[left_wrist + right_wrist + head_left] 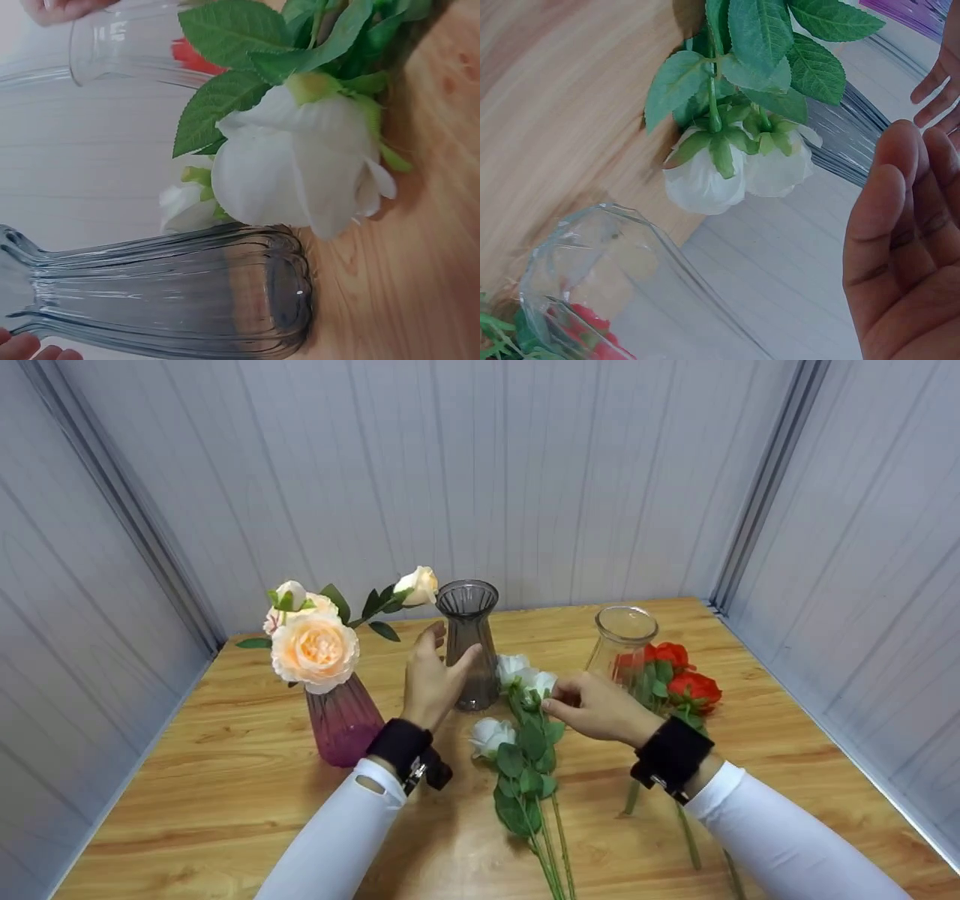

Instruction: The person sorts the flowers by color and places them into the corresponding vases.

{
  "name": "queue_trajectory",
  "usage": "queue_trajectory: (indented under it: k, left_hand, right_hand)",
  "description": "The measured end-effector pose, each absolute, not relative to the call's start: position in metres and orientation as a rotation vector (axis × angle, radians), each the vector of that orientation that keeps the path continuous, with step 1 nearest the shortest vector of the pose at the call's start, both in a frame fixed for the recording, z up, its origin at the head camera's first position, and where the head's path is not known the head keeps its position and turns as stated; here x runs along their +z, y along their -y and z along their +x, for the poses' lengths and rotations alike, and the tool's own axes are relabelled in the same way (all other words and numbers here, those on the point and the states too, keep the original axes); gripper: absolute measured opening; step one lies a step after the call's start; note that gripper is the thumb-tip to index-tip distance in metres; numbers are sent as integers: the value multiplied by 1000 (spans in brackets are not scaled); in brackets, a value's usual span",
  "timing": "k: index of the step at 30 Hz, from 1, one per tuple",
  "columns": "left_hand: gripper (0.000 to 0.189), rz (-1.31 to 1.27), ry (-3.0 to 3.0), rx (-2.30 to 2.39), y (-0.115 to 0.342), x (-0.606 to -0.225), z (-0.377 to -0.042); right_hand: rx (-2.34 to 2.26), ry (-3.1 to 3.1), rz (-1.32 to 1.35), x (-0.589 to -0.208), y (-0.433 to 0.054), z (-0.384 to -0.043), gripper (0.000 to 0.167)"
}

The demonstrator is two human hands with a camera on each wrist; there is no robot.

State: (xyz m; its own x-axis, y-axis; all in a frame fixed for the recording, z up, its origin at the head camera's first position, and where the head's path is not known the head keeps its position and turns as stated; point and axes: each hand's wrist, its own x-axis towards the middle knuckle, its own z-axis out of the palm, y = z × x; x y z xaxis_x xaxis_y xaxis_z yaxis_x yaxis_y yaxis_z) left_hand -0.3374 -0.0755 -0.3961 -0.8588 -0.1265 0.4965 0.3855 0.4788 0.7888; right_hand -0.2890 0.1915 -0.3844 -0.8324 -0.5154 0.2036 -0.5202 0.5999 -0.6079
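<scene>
My left hand [433, 684] is beside the grey ribbed glass vase [474, 660], thumb and fingers spread. Whether the fingertips touch the glass I cannot tell; the left wrist view has them by the vase's neck. My right hand [604, 708] hovers near the heads of the white roses [491, 735]. Its fingers are loosely bent, and the right wrist view shows nothing held in that palm. These white roses lie on the table with their green leaves [532, 741] and long stems toward me. The grey vase stands upright just behind them and holds no flowers.
At left a pink ribbed vase [341, 727] holds peach flowers [316, 651] and a cream rosebud [418, 586] that leans toward the grey vase. A clear glass vase [627, 624] stands behind my right hand. Red flowers [696, 691] lie to its right. Pale walls [510, 487] enclose the table.
</scene>
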Motion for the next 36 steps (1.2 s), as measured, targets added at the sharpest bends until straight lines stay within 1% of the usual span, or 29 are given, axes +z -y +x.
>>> queue_trajectory:
  k: [3, 7, 14, 17, 21, 24, 26, 29, 33, 34, 36]
  left_hand:
    - [73, -205, 2229, -1346, 72, -396, -345]
    - [70, -202, 2198, -1362, 70, -394, -356]
    - [70, -172, 2207, -1459, 72, -389, -371]
    - [71, -188, 2209, -1534, 73, -387, -376]
    - [77, -203, 2211, -1665, 75, -385, -380]
    - [83, -200, 2221, -1744, 76, -383, -382]
    - [83, -201, 2221, -1784, 77, -382, -383]
    - [71, -208, 2202, -1816, 78, -380, -385]
    - [37, -185, 2181, -1731, 78, -377, -388]
    - [34, -170, 2179, -1694, 78, -377, -389]
    - [36, -130, 2176, -1631, 78, -375, -391]
  right_hand:
    - [1086, 2786, 915, -388, -193, -287, 26]
    - [1098, 2771, 921, -392, -194, -285, 24]
    - [1096, 2760, 927, -397, -197, -282, 23]
    - [1097, 2755, 930, -399, -199, -280, 21]
    - [1113, 2771, 951, -405, -200, -278, 18]
    - [1124, 2848, 937, -410, -198, -276, 20]
    - [1108, 2916, 904, -414, -197, -275, 23]
    - [1023, 3006, 835, -421, -194, -273, 23]
    - [911, 3101, 751, -430, -189, -271, 17]
    - [894, 3124, 735, -432, -187, -270, 18]
    - [872, 3166, 723, -437, -185, -269, 25]
